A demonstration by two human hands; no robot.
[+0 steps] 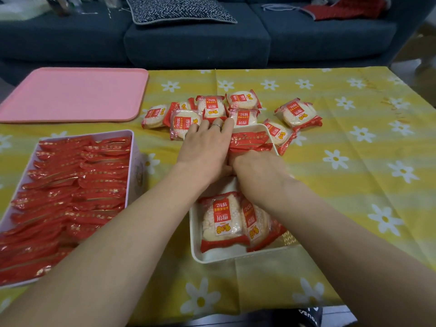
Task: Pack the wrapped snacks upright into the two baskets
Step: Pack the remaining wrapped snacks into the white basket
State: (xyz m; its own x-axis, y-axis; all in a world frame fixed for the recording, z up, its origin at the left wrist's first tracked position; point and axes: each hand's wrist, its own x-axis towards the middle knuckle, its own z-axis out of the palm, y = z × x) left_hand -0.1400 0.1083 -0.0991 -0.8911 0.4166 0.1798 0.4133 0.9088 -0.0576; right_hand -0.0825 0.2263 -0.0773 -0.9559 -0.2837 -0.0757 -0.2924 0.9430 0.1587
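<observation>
Upright snacks (250,143) in the white basket (195,232) were pressed together between left hand (205,149) and right hand (257,168) (light, brittle, slippery wrappers); flat-sided holds seemed safest.

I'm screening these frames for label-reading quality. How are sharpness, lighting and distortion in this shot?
Head view: light is dim and even, without hard shadows; the loose snack packs have readable labels, foil glints in the left basket, the sofa and frame corners look soft, and the wide lens bows the tablecloth edges.
</observation>
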